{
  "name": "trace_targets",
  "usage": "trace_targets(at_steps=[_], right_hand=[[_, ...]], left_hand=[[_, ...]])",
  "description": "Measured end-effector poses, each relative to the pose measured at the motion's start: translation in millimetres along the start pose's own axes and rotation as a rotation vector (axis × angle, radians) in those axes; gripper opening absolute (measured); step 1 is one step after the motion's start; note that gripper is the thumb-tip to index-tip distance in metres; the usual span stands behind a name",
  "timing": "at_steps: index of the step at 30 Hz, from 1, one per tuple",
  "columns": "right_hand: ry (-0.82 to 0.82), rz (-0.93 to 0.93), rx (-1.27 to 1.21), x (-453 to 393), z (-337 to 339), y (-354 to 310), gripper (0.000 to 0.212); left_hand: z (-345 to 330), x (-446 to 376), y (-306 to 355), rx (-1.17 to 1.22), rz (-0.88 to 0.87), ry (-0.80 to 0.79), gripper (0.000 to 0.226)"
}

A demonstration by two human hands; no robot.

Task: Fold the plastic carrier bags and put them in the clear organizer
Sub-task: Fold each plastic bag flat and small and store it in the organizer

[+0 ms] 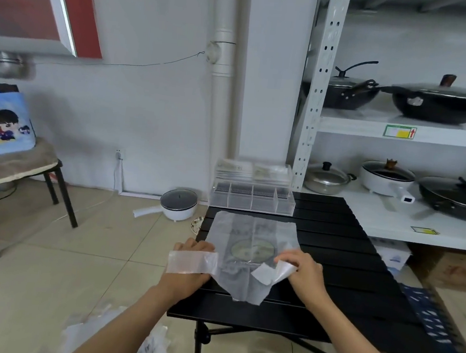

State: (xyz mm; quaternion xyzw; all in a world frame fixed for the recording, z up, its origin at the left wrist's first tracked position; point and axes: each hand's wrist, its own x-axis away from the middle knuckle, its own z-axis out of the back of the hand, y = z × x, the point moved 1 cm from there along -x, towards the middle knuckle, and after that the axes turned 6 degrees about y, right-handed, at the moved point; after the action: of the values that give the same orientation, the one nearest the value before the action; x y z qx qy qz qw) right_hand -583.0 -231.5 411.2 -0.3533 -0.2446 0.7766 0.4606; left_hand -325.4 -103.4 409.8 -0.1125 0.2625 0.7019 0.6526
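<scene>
Table: bag lies flat at centre; organizer at 12 o'clock, well apart. Left hand under one handle strip, finger pose hidden. Right hand pinches the other handle. Film likely light, limp, slippery; best taken at handles or edges.

The translucent white carrier bag lies flat on a black slatted table, a round green print at its centre, both handles turned up. The clear organizer, with four compartments, stands just behind the bag.
</scene>
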Motion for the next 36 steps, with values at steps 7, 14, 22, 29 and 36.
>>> trace_targets(at_steps=[7,14,22,29,36], right_hand=[[-0.121,-0.031,0.496,-6,2,13,0.032],[-0.108,-0.039,0.478,-7,1,12,0.046],[0.249,0.016,0.137,9,29,4,0.041],[-0.225,0.064,0.360,21,20,-8,0.015],[-0.381,-0.170,-0.150,22,43,-11,0.009]], left_hand=[[2,-1,-13,0.150,-0.261,-0.116,0.015],[-2,-2,-7,0.304,-0.014,-0.162,0.023],[-7,2,-20,0.235,-0.165,-0.104,0.037],[1,1,-20,0.523,0.111,-0.169,0.036],[14,-1,-4,0.340,0.102,-0.306,0.010]])
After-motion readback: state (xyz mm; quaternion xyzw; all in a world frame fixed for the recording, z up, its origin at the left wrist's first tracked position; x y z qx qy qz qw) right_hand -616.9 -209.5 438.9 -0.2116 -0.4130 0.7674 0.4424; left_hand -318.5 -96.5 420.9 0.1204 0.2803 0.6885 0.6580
